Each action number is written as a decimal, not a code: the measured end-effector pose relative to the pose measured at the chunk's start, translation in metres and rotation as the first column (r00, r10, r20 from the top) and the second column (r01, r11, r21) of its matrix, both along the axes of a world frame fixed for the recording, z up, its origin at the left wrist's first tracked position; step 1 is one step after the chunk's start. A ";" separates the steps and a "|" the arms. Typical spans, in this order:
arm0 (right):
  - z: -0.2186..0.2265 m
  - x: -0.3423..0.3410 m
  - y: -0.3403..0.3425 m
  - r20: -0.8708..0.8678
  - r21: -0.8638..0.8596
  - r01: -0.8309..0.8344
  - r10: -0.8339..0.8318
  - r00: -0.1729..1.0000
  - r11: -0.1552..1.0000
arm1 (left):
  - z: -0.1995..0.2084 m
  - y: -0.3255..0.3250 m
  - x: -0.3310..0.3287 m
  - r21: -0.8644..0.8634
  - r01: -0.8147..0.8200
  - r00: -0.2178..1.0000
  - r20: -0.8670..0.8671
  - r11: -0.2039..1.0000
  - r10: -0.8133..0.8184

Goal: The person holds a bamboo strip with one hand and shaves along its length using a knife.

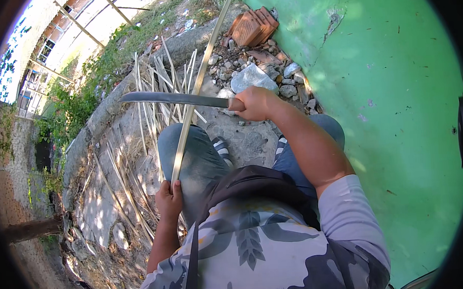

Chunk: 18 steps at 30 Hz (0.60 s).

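My right hand [256,103] is closed round the wooden handle of a machete [175,98], held out in front of my knees. Its long dark blade points left and crosses a pale bamboo strip [201,73]; whether the two touch I cannot tell. My left hand [169,199] grips the near end of that strip beside my left knee, thumb on top. From there the strip slants up and away to the top of the view, passing over my left thigh. Split strips [159,91] lie in a loose pile beyond my left knee.
More thin strips [125,185] are scattered on the ground at the left. Broken stones [253,79] and stacked clay tiles [255,27] lie ahead. A green wall or floor surface [396,137] fills the right side. Weeds [75,112] grow along a stone edge on the left.
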State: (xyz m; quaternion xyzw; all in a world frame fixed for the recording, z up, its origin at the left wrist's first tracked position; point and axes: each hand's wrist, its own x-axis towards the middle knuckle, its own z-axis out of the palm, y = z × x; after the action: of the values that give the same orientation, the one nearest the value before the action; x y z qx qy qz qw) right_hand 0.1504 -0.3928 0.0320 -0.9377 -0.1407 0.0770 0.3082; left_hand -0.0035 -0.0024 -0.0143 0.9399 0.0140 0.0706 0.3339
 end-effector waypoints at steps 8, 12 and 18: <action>-0.031 0.017 -0.012 -0.042 -0.084 -0.060 0.057 0.998 0.995 | 0.008 -0.006 0.002 0.053 -0.001 1.000 -0.018 0.999 0.002; -0.025 0.011 -0.005 -0.034 -0.109 -0.022 0.018 0.999 0.994 | 0.001 0.001 0.000 0.036 -0.015 1.000 -0.024 0.999 0.015; -0.018 0.007 -0.002 0.061 -0.047 -0.049 0.051 0.997 0.998 | -0.008 0.004 0.000 -0.014 0.000 1.000 0.017 1.000 0.000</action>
State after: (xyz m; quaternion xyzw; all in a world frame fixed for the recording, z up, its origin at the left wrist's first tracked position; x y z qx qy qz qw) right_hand 0.1573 -0.3953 0.0139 -0.9426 -0.1717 0.0588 0.2804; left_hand -0.0040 0.0014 -0.0225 0.9369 0.0116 0.0786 0.3405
